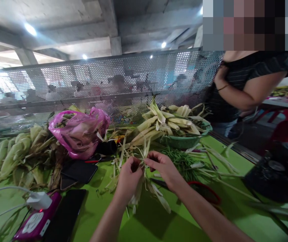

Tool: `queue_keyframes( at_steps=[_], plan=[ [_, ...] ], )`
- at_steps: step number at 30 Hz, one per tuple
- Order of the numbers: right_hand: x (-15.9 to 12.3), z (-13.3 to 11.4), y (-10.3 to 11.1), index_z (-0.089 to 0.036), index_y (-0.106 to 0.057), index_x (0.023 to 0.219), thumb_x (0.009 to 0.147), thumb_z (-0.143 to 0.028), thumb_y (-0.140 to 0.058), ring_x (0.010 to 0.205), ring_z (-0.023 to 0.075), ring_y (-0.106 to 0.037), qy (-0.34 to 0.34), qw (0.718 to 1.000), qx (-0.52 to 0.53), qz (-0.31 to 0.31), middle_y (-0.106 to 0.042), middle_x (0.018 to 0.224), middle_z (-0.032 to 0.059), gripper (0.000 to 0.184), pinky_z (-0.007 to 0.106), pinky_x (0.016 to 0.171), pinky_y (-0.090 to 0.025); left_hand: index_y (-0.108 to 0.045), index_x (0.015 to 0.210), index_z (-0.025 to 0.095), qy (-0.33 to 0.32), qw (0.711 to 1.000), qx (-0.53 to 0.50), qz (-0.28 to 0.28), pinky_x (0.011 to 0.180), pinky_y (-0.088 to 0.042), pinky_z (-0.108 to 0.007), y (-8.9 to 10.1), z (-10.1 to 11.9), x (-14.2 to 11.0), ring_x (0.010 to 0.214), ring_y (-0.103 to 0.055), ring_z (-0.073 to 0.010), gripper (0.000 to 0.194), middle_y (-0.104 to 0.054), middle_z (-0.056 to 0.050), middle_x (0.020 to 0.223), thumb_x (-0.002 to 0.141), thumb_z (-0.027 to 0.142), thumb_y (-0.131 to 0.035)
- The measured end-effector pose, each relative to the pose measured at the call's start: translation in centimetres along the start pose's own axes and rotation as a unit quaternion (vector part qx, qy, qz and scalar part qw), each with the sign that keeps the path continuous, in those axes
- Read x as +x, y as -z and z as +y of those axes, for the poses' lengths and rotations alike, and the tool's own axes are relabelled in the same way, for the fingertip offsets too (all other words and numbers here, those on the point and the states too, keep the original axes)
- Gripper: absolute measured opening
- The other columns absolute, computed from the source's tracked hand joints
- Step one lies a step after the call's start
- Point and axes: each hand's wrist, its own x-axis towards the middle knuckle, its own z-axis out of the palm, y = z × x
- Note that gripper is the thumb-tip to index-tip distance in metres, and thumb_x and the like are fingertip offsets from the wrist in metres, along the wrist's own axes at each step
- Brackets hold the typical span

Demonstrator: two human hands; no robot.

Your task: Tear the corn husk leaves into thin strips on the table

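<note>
My left hand (pixel 130 176) and my right hand (pixel 163 166) meet above the green table (pixel 154 222), both closed on a bundle of pale corn husk strips (pixel 140 193). The strips stick up between my fingers and hang down below my left hand. Just behind my hands lies a green basin (pixel 184 141) heaped with husked corn ears (pixel 169 121).
A pink plastic bag (pixel 79 132) and a pile of husks (pixel 20 153) lie at the left. Dark phones (pixel 79 169), a white charger (pixel 39 200) and a pink device (pixel 36 223) sit near the front left. A person in a dark top (pixel 245 84) stands at the right. A perforated metal screen (pixel 96 84) backs the table.
</note>
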Motion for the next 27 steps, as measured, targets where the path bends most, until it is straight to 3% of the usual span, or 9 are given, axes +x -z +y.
queue_keyframes(
  at_steps=[6,9,12,18,24,27],
  plan=[
    [0.0,-0.1,-0.1,-0.017,-0.059,0.065,0.067,-0.035,-0.074,0.058,0.0111,-0.044,0.012,1.000,0.018,0.002,-0.049,0.061,-0.0033,0.023,0.025,0.056,-0.037,-0.048,0.062,0.019,0.006,0.999,-0.007,-0.053,0.056,-0.032,-0.022,0.1,0.2,-0.3,0.058,-0.041,-0.0102,0.015,-0.044,0.006,0.058,0.069,0.015,-0.060],
    [-0.1,-0.4,-0.1,-0.018,-0.059,0.063,0.067,-0.035,-0.075,0.057,0.0109,-0.043,0.006,1.000,0.029,0.005,-0.050,0.061,-0.0030,0.024,0.025,0.054,-0.036,-0.055,0.073,0.018,0.037,0.994,-0.070,-0.070,0.061,-0.040,-0.023,-0.1,0.9,-0.5,0.064,-0.051,-0.0121,0.010,-0.056,0.001,0.068,0.073,0.022,-0.063],
    [-0.2,-0.6,-0.1,-0.017,-0.060,0.063,0.066,-0.036,-0.076,0.057,0.0109,-0.043,0.002,1.000,0.030,0.006,-0.050,0.061,-0.0031,0.025,0.025,0.054,-0.035,-0.057,0.083,0.017,0.062,0.989,-0.113,-0.070,0.060,-0.044,-0.024,-0.1,1.2,-0.5,0.065,-0.057,-0.0139,0.022,-0.061,-0.002,0.073,0.074,0.035,-0.067],
    [0.0,-0.4,0.0,-0.016,-0.063,0.065,0.068,-0.036,-0.073,0.058,0.0110,-0.045,0.004,1.000,0.026,0.000,-0.053,0.063,-0.0016,0.022,0.025,0.055,-0.038,-0.059,0.076,0.017,0.064,0.992,-0.091,-0.057,0.053,-0.045,-0.023,0.0,0.6,-0.2,0.056,-0.054,-0.0116,0.027,-0.058,0.000,0.064,0.074,0.042,-0.067],
    [0.1,0.0,0.1,-0.017,-0.065,0.070,0.071,-0.035,-0.071,0.062,0.0130,-0.048,0.029,0.999,-0.024,-0.005,-0.054,0.066,-0.0012,0.019,0.025,0.056,-0.039,-0.058,0.072,0.017,0.047,0.997,-0.046,-0.047,0.045,-0.036,-0.019,0.1,0.4,-0.2,0.048,-0.045,-0.0089,0.024,-0.053,0.003,0.056,0.076,0.041,-0.064],
    [-0.1,0.1,0.0,-0.018,-0.065,0.071,0.075,-0.029,-0.067,0.067,0.0150,-0.050,0.098,0.989,-0.114,-0.002,-0.055,0.070,0.0000,0.012,0.027,0.062,-0.041,-0.055,0.068,0.018,0.062,0.996,-0.046,-0.041,0.041,-0.029,-0.019,0.0,0.1,-0.3,0.042,-0.037,-0.0076,0.019,-0.045,0.007,0.049,0.076,0.034,-0.061]
  ],
)
